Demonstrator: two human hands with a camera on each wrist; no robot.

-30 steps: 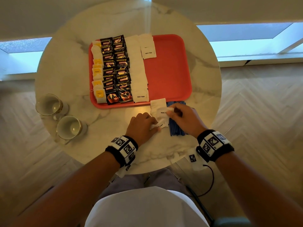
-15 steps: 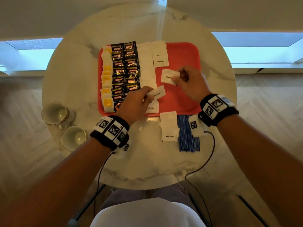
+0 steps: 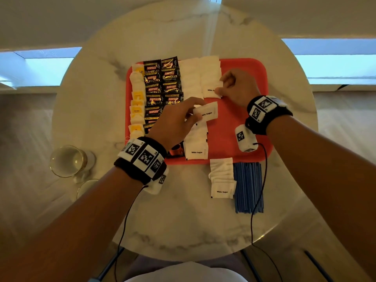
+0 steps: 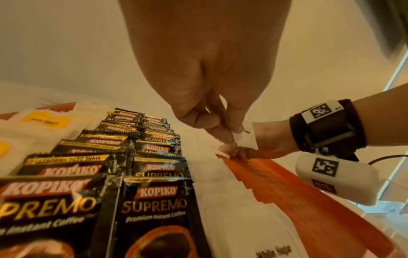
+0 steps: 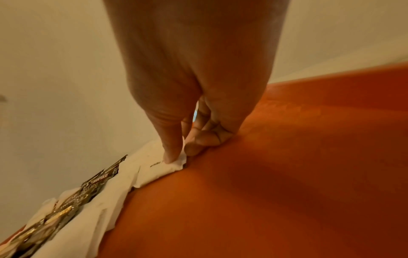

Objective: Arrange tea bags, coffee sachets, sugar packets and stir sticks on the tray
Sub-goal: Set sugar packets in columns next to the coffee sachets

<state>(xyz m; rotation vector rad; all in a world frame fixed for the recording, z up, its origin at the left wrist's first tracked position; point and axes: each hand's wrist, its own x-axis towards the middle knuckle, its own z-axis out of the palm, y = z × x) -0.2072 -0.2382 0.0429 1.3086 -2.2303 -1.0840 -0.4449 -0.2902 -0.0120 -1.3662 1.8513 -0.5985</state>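
Observation:
The red tray (image 3: 240,139) carries a column of tea bags (image 3: 136,110), two columns of black coffee sachets (image 3: 162,86) and two columns of white sugar packets (image 3: 190,82). My left hand (image 3: 195,115) pinches one sugar packet (image 3: 207,112) above the tray's middle; the left wrist view shows the packet (image 4: 246,139) between thumb and fingers. My right hand (image 3: 220,89) pinches the corner of a sugar packet (image 3: 210,90) that lies on the tray in the second sugar column, and its packet (image 5: 163,170) rests flat in the right wrist view.
Several sugar packets (image 3: 221,178) and a bundle of blue stir sticks (image 3: 248,188) lie on the marble table (image 3: 183,231) just in front of the tray. Two glasses (image 3: 68,160) stand at the table's left edge. The tray's right half is bare.
Both hands lifted sugar packets from the pile on the table and carried them over the tray. The right hand has moved farther back and set its packet down onto the second column.

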